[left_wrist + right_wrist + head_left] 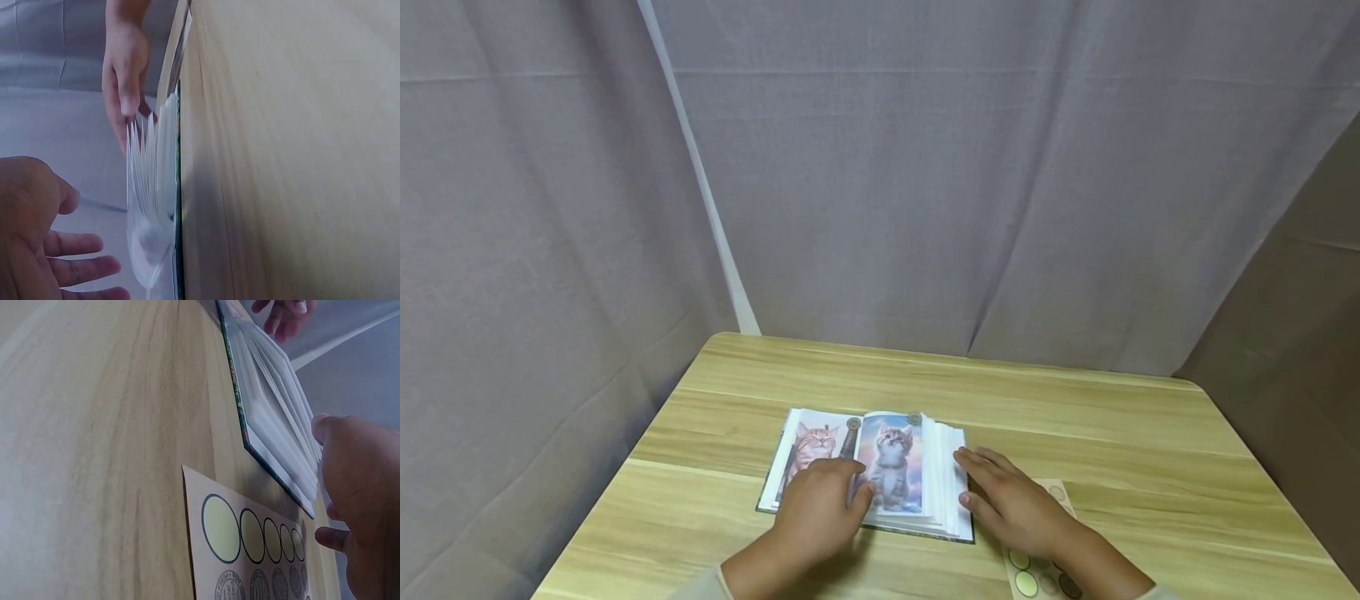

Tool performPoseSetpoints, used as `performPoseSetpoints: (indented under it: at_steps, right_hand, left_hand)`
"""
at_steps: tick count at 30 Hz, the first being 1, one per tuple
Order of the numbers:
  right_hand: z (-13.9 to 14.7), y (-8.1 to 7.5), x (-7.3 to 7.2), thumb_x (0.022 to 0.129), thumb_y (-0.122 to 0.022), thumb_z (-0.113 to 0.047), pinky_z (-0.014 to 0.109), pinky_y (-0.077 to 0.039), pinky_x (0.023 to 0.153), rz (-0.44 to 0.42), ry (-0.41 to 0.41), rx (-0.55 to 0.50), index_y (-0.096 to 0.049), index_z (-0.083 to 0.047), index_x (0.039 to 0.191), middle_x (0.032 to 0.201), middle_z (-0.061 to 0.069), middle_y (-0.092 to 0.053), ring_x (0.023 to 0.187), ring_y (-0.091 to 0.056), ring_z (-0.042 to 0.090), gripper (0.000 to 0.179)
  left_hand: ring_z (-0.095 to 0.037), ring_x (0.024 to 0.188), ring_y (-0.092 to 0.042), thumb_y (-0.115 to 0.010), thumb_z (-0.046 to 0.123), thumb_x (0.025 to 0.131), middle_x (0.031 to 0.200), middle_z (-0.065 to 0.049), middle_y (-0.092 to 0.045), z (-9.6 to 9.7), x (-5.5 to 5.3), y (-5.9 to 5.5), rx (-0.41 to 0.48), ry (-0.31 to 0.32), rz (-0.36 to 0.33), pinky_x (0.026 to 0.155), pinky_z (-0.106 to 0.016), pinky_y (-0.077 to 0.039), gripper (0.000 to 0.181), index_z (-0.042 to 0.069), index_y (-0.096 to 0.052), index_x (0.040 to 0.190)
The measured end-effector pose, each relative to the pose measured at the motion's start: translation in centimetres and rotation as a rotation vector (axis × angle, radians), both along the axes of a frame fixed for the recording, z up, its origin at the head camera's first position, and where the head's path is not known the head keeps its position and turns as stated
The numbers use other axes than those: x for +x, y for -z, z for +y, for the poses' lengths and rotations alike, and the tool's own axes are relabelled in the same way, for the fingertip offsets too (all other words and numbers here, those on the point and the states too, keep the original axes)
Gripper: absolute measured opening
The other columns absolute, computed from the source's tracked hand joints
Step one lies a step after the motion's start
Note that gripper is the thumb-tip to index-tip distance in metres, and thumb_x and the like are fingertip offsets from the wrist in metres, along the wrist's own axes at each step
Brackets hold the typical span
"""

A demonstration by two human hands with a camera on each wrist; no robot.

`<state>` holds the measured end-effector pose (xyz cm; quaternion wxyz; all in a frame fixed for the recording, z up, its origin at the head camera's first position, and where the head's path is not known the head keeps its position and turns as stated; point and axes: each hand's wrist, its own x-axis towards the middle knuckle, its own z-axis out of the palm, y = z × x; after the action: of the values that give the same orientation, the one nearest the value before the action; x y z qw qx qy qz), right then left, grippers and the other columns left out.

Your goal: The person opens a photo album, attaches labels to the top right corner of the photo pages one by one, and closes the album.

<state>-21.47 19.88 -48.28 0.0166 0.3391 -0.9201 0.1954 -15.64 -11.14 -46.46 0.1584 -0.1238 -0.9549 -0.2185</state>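
An open hardcover book [945, 479] lies on the wooden table, cat pictures on both facing pages. The left page has a kitten with shut eyes; the right page [891, 467] has a grey striped kitten. Round grey stickers sit near the top of both pages. My left hand [823, 508] is over the lower middle of the spread, its fingers loosely extended and apart from the pages in the left wrist view. At the right side, my right hand [1018, 504] has its thumb [320, 428] right at the fanned page edges, with fingers extended and relaxed.
A sheet of round stickers [195, 519] lies right of the book, partly under my right forearm in the head view. It has rows of yellowish circles and grey seals. Grey curtains [880, 183] hang behind the table [700, 500] and along its sides.
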Motion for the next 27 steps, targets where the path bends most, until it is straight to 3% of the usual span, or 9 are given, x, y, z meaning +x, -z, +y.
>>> performPoseSetpoints:
  at_steps: [8, 14, 19, 27]
  right_hand:
    - [0.5, 0.0, 0.7, 0.105, -0.057, -0.04, 0.061, -0.04, 0.107, 0.034, -0.002, -0.005, -0.045, -0.005, 0.154, 0.156, 0.011, -0.046, 0.144, -0.038, 0.038, 0.062]
    - [0.9, -0.2, 1.4, 0.105, -0.053, -0.05, 0.076, -0.039, 0.096, -0.029, 0.019, 0.027, -0.042, -0.011, 0.157, 0.159, 0.007, -0.042, 0.147, -0.035, 0.036, 0.066]
    - [1.3, -0.1, 1.7, 0.103, -0.052, -0.054, 0.078, -0.037, 0.096, -0.045, 0.017, 0.05, -0.044, -0.011, 0.156, 0.159, 0.007, -0.042, 0.147, -0.034, 0.037, 0.069]
    - [1.6, 0.5, 2.1, 0.101, -0.056, -0.057, 0.079, -0.036, 0.096, -0.042, 0.008, 0.064, -0.048, -0.01, 0.153, 0.157, 0.007, -0.045, 0.146, -0.035, 0.038, 0.071]
  left_hand:
    - [-0.031, 0.1, -0.071, -0.071, 0.033, 0.094, 0.111, -0.008, -0.075, -1.8, -0.9, 0.2, 0.005, -0.055, 0.006, 0.082, -0.048, -0.057, 0.031, 0.007, -0.076, 0.11]
    - [-0.033, 0.102, -0.07, -0.069, 0.033, 0.094, 0.114, -0.008, -0.074, -3.0, -1.7, 0.1, 0.037, -0.14, -0.032, 0.081, -0.051, -0.057, 0.032, 0.008, -0.076, 0.113]
    - [-0.033, 0.096, -0.07, -0.069, 0.035, 0.093, 0.106, -0.01, -0.075, -4.3, -2.5, 0.2, 0.045, -0.211, -0.081, 0.071, -0.05, -0.057, 0.035, 0.008, -0.076, 0.114]
    - [-0.032, 0.086, -0.07, -0.069, 0.031, 0.093, 0.094, -0.009, -0.072, -6.1, -3.4, 1.1, 0.03, -0.264, -0.112, 0.06, -0.047, -0.056, 0.032, 0.006, -0.076, 0.11]
